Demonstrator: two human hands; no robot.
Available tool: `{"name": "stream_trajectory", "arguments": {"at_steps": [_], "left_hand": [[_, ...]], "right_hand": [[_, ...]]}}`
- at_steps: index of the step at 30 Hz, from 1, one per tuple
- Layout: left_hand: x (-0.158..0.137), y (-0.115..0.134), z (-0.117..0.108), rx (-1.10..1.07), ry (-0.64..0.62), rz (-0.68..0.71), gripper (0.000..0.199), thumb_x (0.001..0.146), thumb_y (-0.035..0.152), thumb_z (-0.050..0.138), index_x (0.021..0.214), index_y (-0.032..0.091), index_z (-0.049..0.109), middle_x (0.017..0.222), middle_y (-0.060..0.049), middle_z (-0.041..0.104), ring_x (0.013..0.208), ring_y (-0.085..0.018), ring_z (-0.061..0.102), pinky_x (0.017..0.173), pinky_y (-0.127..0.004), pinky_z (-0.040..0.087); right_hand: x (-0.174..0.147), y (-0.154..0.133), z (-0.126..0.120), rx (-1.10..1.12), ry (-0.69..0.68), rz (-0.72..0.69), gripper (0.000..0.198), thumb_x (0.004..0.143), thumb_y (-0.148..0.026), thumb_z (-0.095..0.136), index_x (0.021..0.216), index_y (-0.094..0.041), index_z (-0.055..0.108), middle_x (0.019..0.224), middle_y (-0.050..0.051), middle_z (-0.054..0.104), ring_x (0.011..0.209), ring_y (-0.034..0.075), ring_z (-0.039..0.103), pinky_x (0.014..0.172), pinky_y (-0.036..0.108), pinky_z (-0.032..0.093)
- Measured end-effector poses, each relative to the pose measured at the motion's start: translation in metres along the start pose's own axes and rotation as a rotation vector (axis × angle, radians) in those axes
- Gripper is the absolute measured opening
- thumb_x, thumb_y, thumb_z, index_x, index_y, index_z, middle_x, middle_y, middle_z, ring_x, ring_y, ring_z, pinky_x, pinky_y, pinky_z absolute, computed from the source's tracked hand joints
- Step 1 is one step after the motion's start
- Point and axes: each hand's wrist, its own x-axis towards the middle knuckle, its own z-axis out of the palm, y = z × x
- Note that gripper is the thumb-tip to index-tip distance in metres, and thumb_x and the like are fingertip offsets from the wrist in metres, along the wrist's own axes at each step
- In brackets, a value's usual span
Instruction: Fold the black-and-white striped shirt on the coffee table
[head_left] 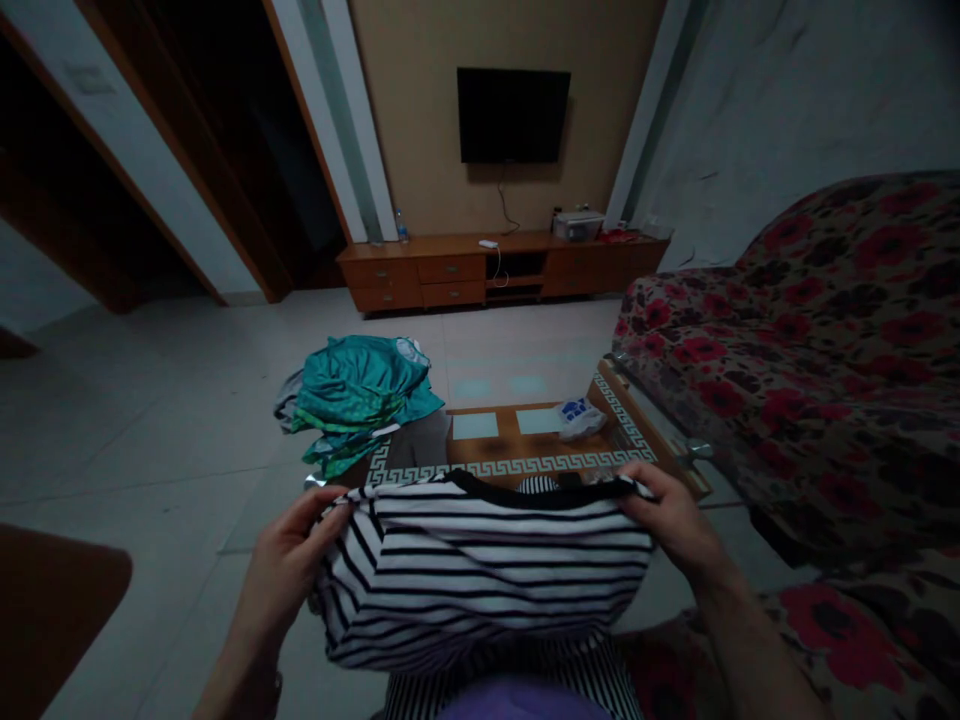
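Head view: left hand (296,540) and right hand (671,515) pinched shut on striped shirt (495,570) near shoulders, stretching it, hiding table's (507,424) near edge. Green clothes (360,380) at left edge. Step seems straightening; next move calls for even tension.

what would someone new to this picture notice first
Probably the striped shirt, front and centre, stretched between the left hand and right hand. Next, the bright teal clothes heaped at the left end of the low table beyond it. The red-flowered sofa along the right side would likely catch the eye too.
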Motion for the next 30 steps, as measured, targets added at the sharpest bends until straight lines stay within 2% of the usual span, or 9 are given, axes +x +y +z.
{"name": "stream_trajectory", "arguments": {"at_steps": [2,5,7,9,11,14,19,24,30], "left_hand": [[0.02,-0.034,0.018,0.126,-0.017,0.029,0.036,0.078,0.05,0.052,0.095,0.02,0.062,0.09,-0.003,0.067,0.088,-0.022,0.061,0.075,-0.028,0.048],[0.048,-0.091,0.054,0.471,0.03,0.044,0.028,0.081,0.032,0.047,0.099,0.017,0.064,0.096,-0.008,0.066,0.095,-0.023,0.059,0.083,-0.032,0.046],[0.055,-0.12,0.073,0.669,0.076,0.069,0.03,0.083,0.024,0.046,0.106,0.017,0.064,0.105,-0.011,0.063,0.101,-0.024,0.056,0.086,-0.035,0.044],[0.057,-0.136,0.084,0.768,0.07,0.09,0.031,0.086,0.024,0.044,0.111,0.018,0.062,0.11,-0.011,0.06,0.105,-0.026,0.053,0.086,-0.038,0.043],[0.06,-0.141,0.09,0.802,0.036,0.113,0.031,0.089,0.026,0.042,0.112,0.019,0.062,0.113,-0.011,0.058,0.106,-0.026,0.052,0.083,-0.038,0.042],[0.074,-0.137,0.096,0.833,0.012,0.149,0.029,0.09,0.026,0.042,0.109,0.021,0.062,0.114,-0.01,0.058,0.107,-0.026,0.05,0.082,-0.036,0.041],[0.104,-0.13,0.106,0.89,-0.005,0.141,0.027,0.09,0.027,0.041,0.102,0.021,0.064,0.106,-0.01,0.059,0.104,-0.025,0.051,0.08,-0.034,0.041],[0.111,-0.13,0.109,0.922,-0.044,0.1,0.024,0.089,0.028,0.043,0.097,0.02,0.064,0.103,-0.01,0.058,0.102,-0.025,0.051,0.081,-0.033,0.04],[0.112,-0.13,0.11,0.861,-0.083,0.051,0.022,0.088,0.032,0.047,0.098,0.02,0.062,0.108,-0.011,0.058,0.109,-0.025,0.048,0.088,-0.036,0.038]], "right_hand": [[0.042,0.009,0.022,-0.079,-0.013,-0.014,0.031,0.077,-0.045,0.058,0.089,-0.017,0.06,0.08,0.001,0.059,0.077,0.015,0.054,0.069,0.025,0.044],[0.091,0.055,0.057,-0.225,-0.04,0.027,0.038,0.078,-0.041,0.056,0.104,-0.015,0.062,0.085,0.004,0.063,0.08,0.017,0.057,0.075,0.029,0.046],[0.104,0.097,0.073,-0.404,-0.041,0.041,0.036,0.075,-0.034,0.059,0.104,-0.013,0.064,0.096,0.009,0.065,0.089,0.019,0.058,0.083,0.031,0.044],[0.104,0.135,0.081,-0.505,-0.059,0.043,0.032,0.077,-0.029,0.057,0.102,-0.012,0.066,0.101,0.011,0.065,0.094,0.02,0.058,0.087,0.03,0.043],[0.099,0.16,0.084,-0.533,-0.067,0.06,0.03,0.08,-0.027,0.053,0.103,-0.012,0.066,0.101,0.011,0.066,0.094,0.02,0.059,0.087,0.03,0.044],[0.1,0.173,0.091,-0.549,-0.046,0.075,0.031,0.083,-0.025,0.047,0.103,-0.013,0.067,0.103,0.011,0.066,0.097,0.02,0.059,0.09,0.03,0.043],[0.127,0.157,0.119,-0.599,-0.026,0.023,0.029,0.083,-0.021,0.047,0.103,-0.016,0.068,0.104,0.008,0.065,0.1,0.018,0.056,0.092,0.027,0.039],[0.144,0.146,0.149,-0.706,-0.047,0.099,0.023,0.078,-0.022,0.057,0.098,-0.02,0.069,0.1,0.007,0.064,0.096,0.018,0.056,0.084,0.025,0.038],[0.14,0.15,0.158,-0.675,-0.027,0.119,0.013,0.077,-0.026,0.057,0.078,-0.018,0.066,0.087,0.007,0.063,0.086,0.018,0.057,0.076,0.026,0.037]]}}
